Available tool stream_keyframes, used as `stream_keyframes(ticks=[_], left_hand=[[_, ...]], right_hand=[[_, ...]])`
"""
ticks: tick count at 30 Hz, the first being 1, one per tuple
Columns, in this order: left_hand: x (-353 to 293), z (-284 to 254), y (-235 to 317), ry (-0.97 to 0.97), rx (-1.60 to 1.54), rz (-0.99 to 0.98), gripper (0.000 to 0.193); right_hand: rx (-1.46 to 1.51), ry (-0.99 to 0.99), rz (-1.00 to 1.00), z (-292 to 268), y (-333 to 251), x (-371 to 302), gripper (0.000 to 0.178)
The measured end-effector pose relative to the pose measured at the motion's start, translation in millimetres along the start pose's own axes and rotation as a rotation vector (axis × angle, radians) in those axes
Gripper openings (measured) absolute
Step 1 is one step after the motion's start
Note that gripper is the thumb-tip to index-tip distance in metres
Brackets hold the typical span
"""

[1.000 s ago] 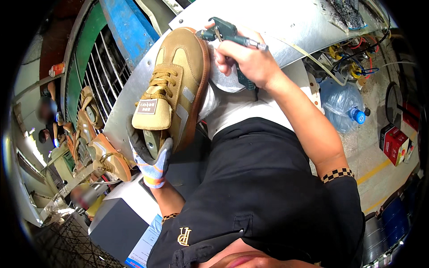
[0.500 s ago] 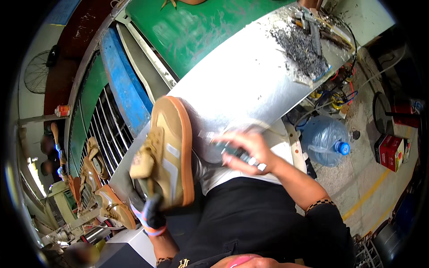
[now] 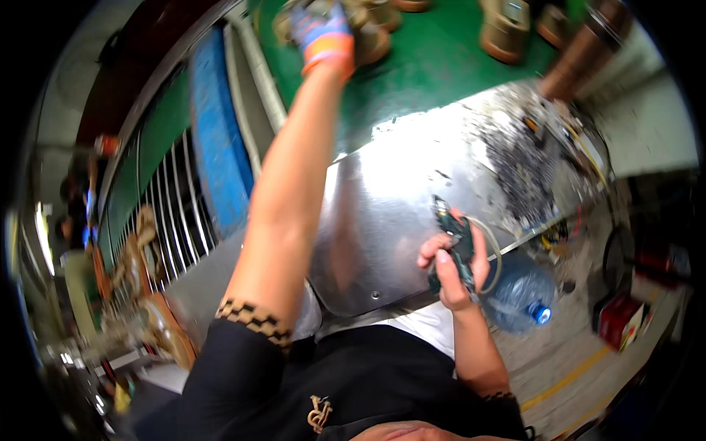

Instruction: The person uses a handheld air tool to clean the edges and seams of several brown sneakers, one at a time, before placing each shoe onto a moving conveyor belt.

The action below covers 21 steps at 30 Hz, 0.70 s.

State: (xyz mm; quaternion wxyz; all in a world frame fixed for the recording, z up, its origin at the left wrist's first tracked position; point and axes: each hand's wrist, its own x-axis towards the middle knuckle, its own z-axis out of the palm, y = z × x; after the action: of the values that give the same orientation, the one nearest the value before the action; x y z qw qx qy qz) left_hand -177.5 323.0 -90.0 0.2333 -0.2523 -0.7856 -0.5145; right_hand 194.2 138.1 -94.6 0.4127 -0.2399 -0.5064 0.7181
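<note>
My left hand [image 3: 322, 35], in a blue and orange glove, is stretched out to the far green surface [image 3: 434, 73]. Its fingers close over a tan shoe [image 3: 285, 26] there, partly cut off by the upper edge and smeared by motion. Another tan shoe [image 3: 372, 42] sits just right of the glove. Above the metal plate [image 3: 360, 242], my bare right hand [image 3: 460, 272] is wrapped round a dark green hand tool [image 3: 457, 239] with a metal tip and a thin pale hose. The tip points up and away from me; its exact kind cannot be made out.
More tan shoes [image 3: 505, 29] stand farther right on the green surface. Dark scraps [image 3: 518, 173] lie over the plate's right end. A large clear water bottle [image 3: 518, 294] and a red box [image 3: 624, 320] stand on the floor at right. Shoes [image 3: 169, 331] sit beside a metal grille at left.
My left hand has swung from near my body, where it held a tan shoe, to the far green surface. The right hand has moved right with the tool, whose tip now points away from me.
</note>
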Motion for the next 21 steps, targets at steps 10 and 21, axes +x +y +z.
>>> stream_keyframes(ticks=[10,21], left_hand=[[17.6,-87.0,-56.4,-0.856,-0.073,-0.027,0.094],[-10.3,-786.9,-305.6,0.163,1.357,-0.526,0.102]], right_hand=[[-0.035,0.090,-0.048,9.1,0.5,-1.4,0.064],[-0.062,-0.037,-0.053,7.8,2.7,-0.3,0.057]])
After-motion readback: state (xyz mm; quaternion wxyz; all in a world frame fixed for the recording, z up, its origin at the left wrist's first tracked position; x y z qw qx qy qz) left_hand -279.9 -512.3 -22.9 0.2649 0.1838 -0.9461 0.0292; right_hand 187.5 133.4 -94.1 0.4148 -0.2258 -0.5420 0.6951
